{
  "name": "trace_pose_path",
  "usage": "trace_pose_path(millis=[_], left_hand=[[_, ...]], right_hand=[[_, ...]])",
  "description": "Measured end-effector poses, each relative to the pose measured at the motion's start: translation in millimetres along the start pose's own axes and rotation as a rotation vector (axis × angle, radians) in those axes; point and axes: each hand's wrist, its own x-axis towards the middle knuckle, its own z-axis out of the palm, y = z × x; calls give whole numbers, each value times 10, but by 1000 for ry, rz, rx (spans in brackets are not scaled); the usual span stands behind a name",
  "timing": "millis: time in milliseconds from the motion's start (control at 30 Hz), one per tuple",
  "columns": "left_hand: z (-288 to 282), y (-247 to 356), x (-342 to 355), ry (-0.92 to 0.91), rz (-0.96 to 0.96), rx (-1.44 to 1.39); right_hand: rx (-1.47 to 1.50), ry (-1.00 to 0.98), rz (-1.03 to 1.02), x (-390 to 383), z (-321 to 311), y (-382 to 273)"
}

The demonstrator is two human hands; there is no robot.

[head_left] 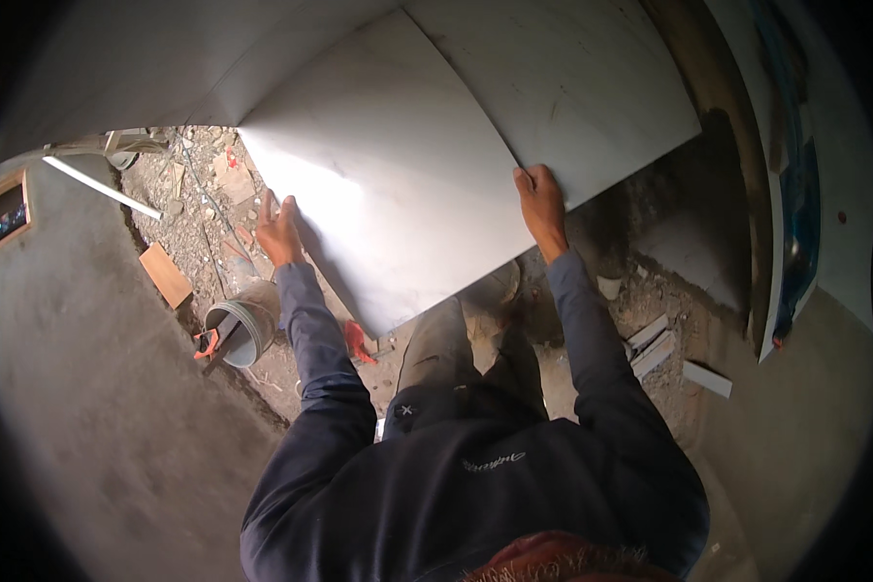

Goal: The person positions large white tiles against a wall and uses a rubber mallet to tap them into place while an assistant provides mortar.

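Between my two hands stands a large, smooth, pale grey tile (407, 175), tilted, with one lower corner close to my legs. My left hand (279, 233) is at its left edge, the index finger pointing up along it and the other fingers partly hidden. My right hand (541, 206) is closed over the right edge, thumb on top. Behind and to the right of that edge is a second pale grey tile (592, 107), partly covered by the first. Bright light falls on the held tile's left part.
A bucket (242, 330) with an orange-handled tool (207, 342) in it stands at my left. Rubble (199, 184) and a thin cable lie on the ground. A brown tile piece (166, 275) is near the bucket. Pale cut strips (653, 346) lie at right. A white strip (102, 187) lies far left.
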Motion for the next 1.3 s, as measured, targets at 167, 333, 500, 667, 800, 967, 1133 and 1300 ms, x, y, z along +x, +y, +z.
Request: trace_pose_path(millis=[167, 333, 500, 667, 800, 967, 1133, 1300], left_hand=[[-39, -93, 190, -120, -61, 79], [-6, 29, 41, -106, -171, -111], [7, -82, 70, -102, -126, -21], [10, -152, 105, -102, -106, 46], [1, -79, 65, -122, -190, 72], [24, -58, 38, -110, -188, 91], [74, -73, -27, -109, -195, 68], [126, -133, 11, -108, -193, 15]], right_hand=[[-246, 7, -204, -70, -166, -40], [-268, 81, -241, -312, -652, -39], [74, 109, 258, -887, -894, 643], [560, -170, 621, -1298, -520, 907], [740, -114, 572, -1210, -211, 726], [703, -20, 518, -984, -46, 670], [714, -9, 532, -921, -46, 730], [746, -77, 494, -940, -87, 785]])
